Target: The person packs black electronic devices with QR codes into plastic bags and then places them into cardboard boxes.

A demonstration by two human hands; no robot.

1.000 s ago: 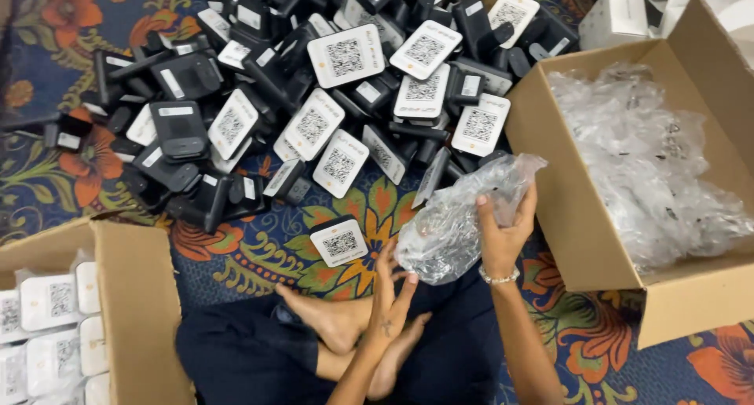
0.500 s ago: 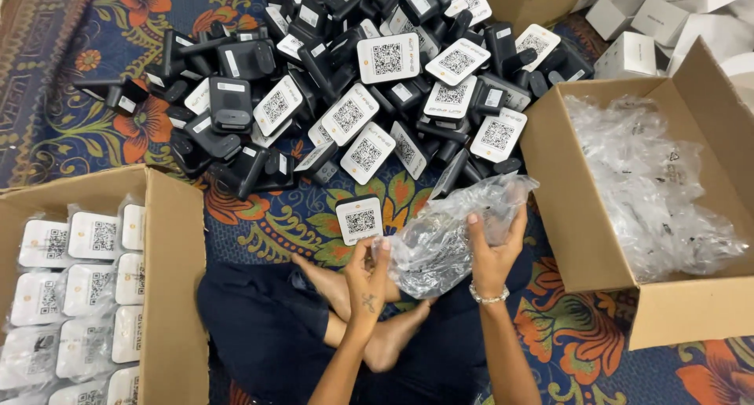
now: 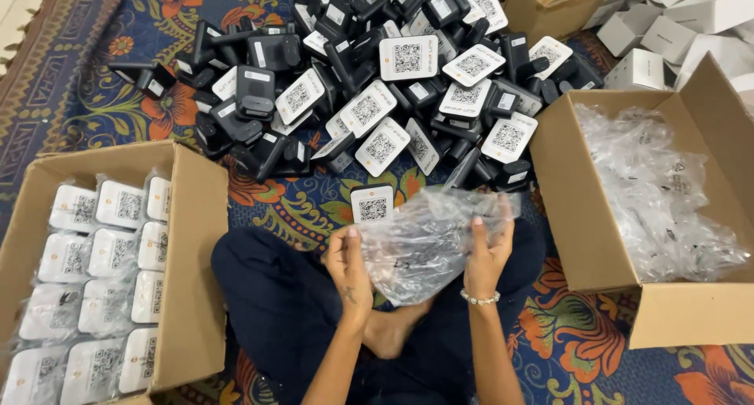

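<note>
Both hands pinch 1 clear plastic bag point(image 3: 424, 244) over the lap: left hand point(image 3: 349, 267) closed on its left edge, right hand point(image 3: 487, 252) on its right, just below the pile of black devices point(image 3: 369, 83).

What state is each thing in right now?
Plastic bag: crumpled, held up between both hands.
Left hand: gripping the bag's left edge.
Right hand: gripping its right edge.
Left box: open, packed with bagged white devices.
Right box: open, full of loose clear bags.
Device pile: heaped unbagged on the rug.
</note>
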